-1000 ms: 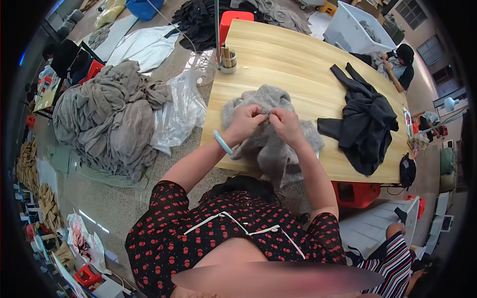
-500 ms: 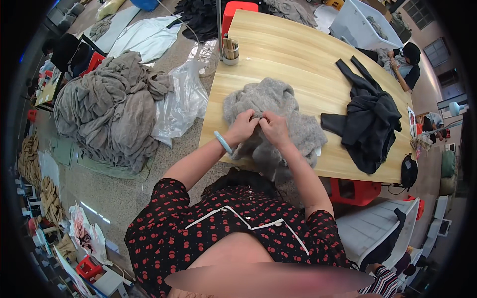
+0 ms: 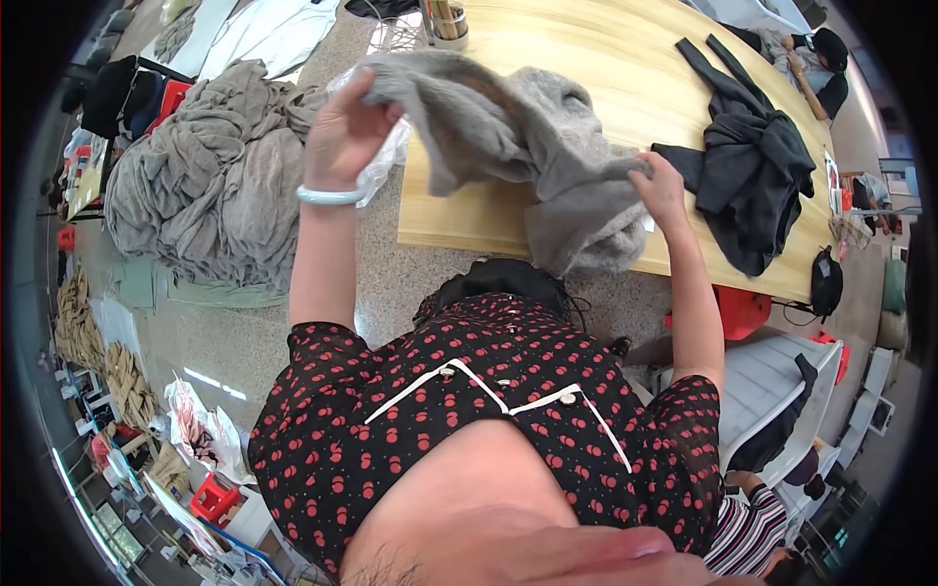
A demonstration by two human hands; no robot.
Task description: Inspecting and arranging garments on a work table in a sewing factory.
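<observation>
A fuzzy grey knit garment (image 3: 489,122) stretches between my two hands, partly lifted above the near left part of the wooden table. My left hand (image 3: 350,137), with a pale bangle (image 3: 328,196) on its wrist, is raised past the table's left edge and closed on one end of the knit. My right hand (image 3: 666,190) pinches another part of it, lower down and nearer the table's front edge. Between them the fabric sags in folds, and a bunched portion lies on the tabletop. What kind of garment it is cannot be made out.
Right of the knit, a black garment (image 3: 747,156) lies on the wooden table (image 3: 625,39). A cup of tools (image 3: 448,26) stands at its far left. A large grey-brown fabric heap (image 3: 210,186) lies on the floor to the left. Another person (image 3: 819,63) is at the far right.
My hands were close together on the bunched knit; now they are wide apart, the left raised up and left, the right moved right. The garment has been spread between them.
</observation>
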